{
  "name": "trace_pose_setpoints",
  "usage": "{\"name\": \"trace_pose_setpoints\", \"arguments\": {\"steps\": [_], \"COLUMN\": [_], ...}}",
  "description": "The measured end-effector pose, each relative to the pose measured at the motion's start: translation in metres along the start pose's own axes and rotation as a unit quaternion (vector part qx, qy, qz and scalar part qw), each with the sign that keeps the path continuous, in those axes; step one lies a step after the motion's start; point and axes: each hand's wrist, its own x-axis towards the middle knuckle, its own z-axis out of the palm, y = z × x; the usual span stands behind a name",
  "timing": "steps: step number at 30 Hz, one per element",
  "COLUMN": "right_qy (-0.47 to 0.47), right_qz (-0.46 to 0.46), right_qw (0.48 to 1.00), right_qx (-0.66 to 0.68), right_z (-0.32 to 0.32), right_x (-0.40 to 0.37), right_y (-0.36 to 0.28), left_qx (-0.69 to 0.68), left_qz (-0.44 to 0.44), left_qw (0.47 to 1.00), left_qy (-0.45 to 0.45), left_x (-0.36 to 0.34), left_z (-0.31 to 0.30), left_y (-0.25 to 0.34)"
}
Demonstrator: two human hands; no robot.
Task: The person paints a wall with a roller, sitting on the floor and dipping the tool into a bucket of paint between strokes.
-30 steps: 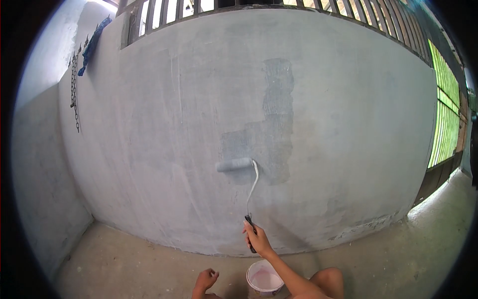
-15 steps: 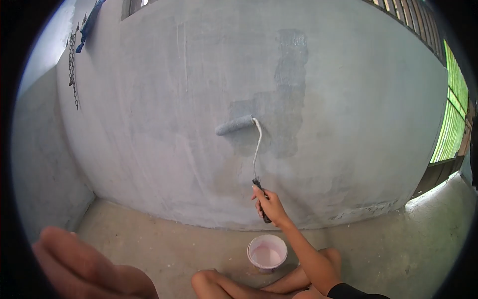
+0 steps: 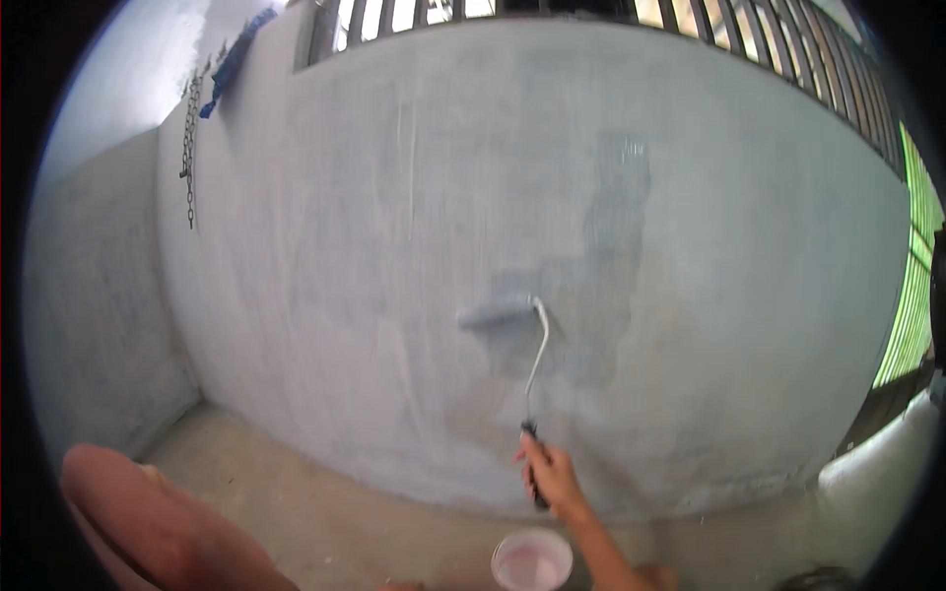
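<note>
My right hand (image 3: 555,480) is wrapped round the black handle of a paint roller (image 3: 539,345). The roller's grey sleeve lies against the grey wall (image 3: 345,325), tilted slightly, and looks blurred. Around and above it spreads a darker, wet-looking patch (image 3: 616,212). Below my right hand, a small white bucket (image 3: 532,537) stands on the floor with pale pinkish contents, cut off by the lower edge. My left hand is not in view. A bare bent limb (image 3: 148,512) fills the lower left, close to the camera.
Barred openings (image 3: 729,30) run along the wall's top. A chain (image 3: 189,187) and blue cloth (image 3: 232,69) hang at the upper left. A side wall (image 3: 99,286) meets the concrete floor (image 3: 325,512) at left. Green slats (image 3: 907,295) show at right.
The view has tilted up, so more of the barred opening shows and the bucket sits lower in frame. The roller stays near the same wall area, still in my right hand.
</note>
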Motion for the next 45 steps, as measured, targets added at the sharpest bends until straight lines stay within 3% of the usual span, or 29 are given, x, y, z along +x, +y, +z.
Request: {"name": "trace_pose_setpoints", "arguments": {"steps": [2, 5, 7, 13, 15, 21, 22, 23, 24, 26, 28, 30, 33, 35, 37, 39, 41, 45], "right_qy": [0.0, -0.011, -0.029, -0.013, -0.007, -0.019, -0.015, -0.017, -0.01, 0.003, 0.014, 0.02, 0.037, 0.04, 0.044, 0.06, 0.063, 0.019], "right_qz": [-0.028, 0.011, -0.034, -0.053, -0.026, -0.076, -0.082, -0.088, -0.092, -0.098, -0.112, -0.114, -0.091, -0.085, -0.058, -0.025, -0.052, -0.074], "right_qw": [1.0, 0.999, 0.996, 0.996, 0.996, 0.992, 0.992, 0.991, 0.991, 0.991, 0.99, 0.99, 0.993, 0.993, 0.995, 0.994, 0.992, 0.988], "right_qx": [0.013, 0.037, 0.077, 0.068, 0.084, 0.095, 0.098, 0.097, 0.095, 0.091, 0.084, 0.079, 0.068, 0.067, 0.069, 0.089, 0.096, 0.133], "right_z": [-0.002, 0.007, 0.011, 0.014, 0.017, 0.025, 0.028, 0.03, 0.031, 0.032, 0.032, 0.032, 0.028, 0.026, 0.026, 0.031, 0.034, 0.038], "right_x": [0.006, -0.006, 0.001, 0.008, 0.003, 0.024, 0.026, 0.029, 0.03, 0.031, 0.031, 0.027, 0.016, 0.007, -0.001, -0.004, -0.001, 0.008], "right_y": [-0.015, -0.005, 0.012, 0.046, 0.042, -0.012, -0.019, -0.025, -0.03, -0.029, -0.02, -0.003, 0.042, 0.076, 0.1, 0.111, 0.096, 0.052], "left_qx": [-0.002, 0.011, 0.013, 0.007, 0.01, 0.024, -0.268, -0.11, 0.06, 0.053, 0.065, 0.124, 0.09, 0.055, 0.162, 0.118, 0.059, 0.055], "left_qz": [0.008, -0.066, -0.111, -0.125, -0.148, -0.118, -0.221, -0.257, -0.291, -0.458, -0.609, -0.578, -0.598, -0.604, -0.617, -0.611, -0.63, -0.61], "left_qw": [1.0, 0.998, 0.993, 0.992, 0.988, 0.993, 0.924, 0.959, 0.955, 0.866, 0.731, 0.69, 0.644, 0.624, 0.611, 0.588, 0.523, 0.52], "left_qy": [0.026, -0.008, -0.033, -0.018, -0.037, -0.02, -0.163, 0.041, 0.014, -0.194, -0.301, -0.417, -0.469, -0.493, -0.469, -0.517, -0.572, -0.596], "left_x": [-0.009, -0.034, -0.041, -0.028, -0.024, -0.006, -0.024, -0.074, -0.117, -0.192, -0.269, -0.361, -0.436, -0.451, -0.442, -0.452, -0.469, -0.491], "left_z": [0.013, 0.003, -0.005, -0.006, -0.018, -0.02, -0.045, -0.012, -0.005, 0.001, 0.0, -0.029, -0.065, -0.075, -0.075, -0.081, -0.085, -0.087], "left_y": [-0.008, 0.01, 0.024, 0.031, 0.043, 0.046, 0.032, 0.042, 0.038, 0.015, 0.002, 0.0, 0.007, 0.007, 0.004, 0.009, 0.008, 0.009]}}
